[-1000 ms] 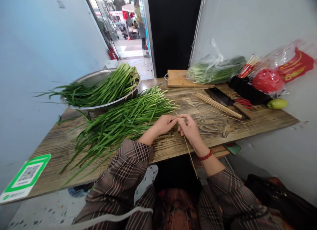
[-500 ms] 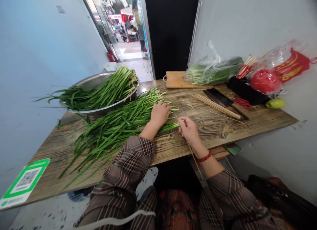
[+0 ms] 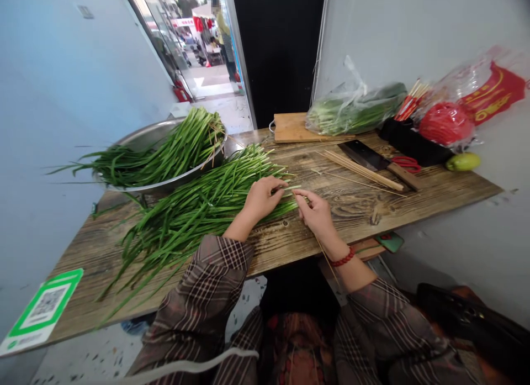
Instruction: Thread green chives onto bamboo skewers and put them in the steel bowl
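Garlic chives (image 3: pixel 199 200) lie in a loose pile on the wooden table, white stem ends toward the right. My left hand (image 3: pixel 264 198) is over those ends, thumb and fingers curled together around a pale chive stem that shows past the fingertips. Close on its right, my right hand (image 3: pixel 317 212) pinches a thin bamboo skewer (image 3: pixel 327 259), whose long end slants down below the palm past the table edge. The skewer's upper tip is by the fingertips, near the stem ends. Whether a chive is on the skewer is too small to tell.
A metal basin (image 3: pixel 161 180) heaped with chives stands at the left. Rightward lie bamboo skewers (image 3: pixel 364 172), a cleaver (image 3: pixel 372 158), red scissors (image 3: pixel 407 164) and a green vegetable (image 3: pixel 464 162). Behind are a cutting board (image 3: pixel 290 128) and bagged greens (image 3: pixel 351 114).
My left hand has drawn back slightly from lying flat on the chives, its thumb now meeting the fingers at a stem. My right fingertips have lifted a little, still holding the skewer.
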{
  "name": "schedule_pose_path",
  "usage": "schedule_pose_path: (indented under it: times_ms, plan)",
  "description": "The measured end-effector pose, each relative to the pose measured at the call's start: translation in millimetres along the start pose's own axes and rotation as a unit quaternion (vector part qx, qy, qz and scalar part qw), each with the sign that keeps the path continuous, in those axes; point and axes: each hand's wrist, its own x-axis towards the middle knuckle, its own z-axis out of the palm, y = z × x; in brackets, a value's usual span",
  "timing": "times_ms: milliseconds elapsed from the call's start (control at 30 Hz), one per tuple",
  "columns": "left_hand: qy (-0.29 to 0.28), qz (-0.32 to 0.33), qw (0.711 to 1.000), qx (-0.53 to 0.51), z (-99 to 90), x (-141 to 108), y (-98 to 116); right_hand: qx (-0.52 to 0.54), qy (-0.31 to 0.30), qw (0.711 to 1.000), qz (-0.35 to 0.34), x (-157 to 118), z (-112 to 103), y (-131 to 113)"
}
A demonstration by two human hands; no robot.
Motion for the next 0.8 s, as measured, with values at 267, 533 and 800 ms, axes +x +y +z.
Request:
schedule_pose_path:
  times_ms: [267,533,800]
  plan:
    - [-0.010,-0.017,0.994,-0.111,4.1,-6.9,2.7,0.004,0.000,1.000,-0.015,-0.7,-0.9,1.6]
    - [0.004,-0.045,0.990,-0.136,4.1,-6.0,2.6,0.003,-0.018,0.999,-0.026,-0.1,-0.9,6.0]
    - [0.014,-0.046,0.988,-0.149,4.2,-5.3,2.6,-0.002,-0.020,0.999,-0.028,-1.4,-1.0,5.2]
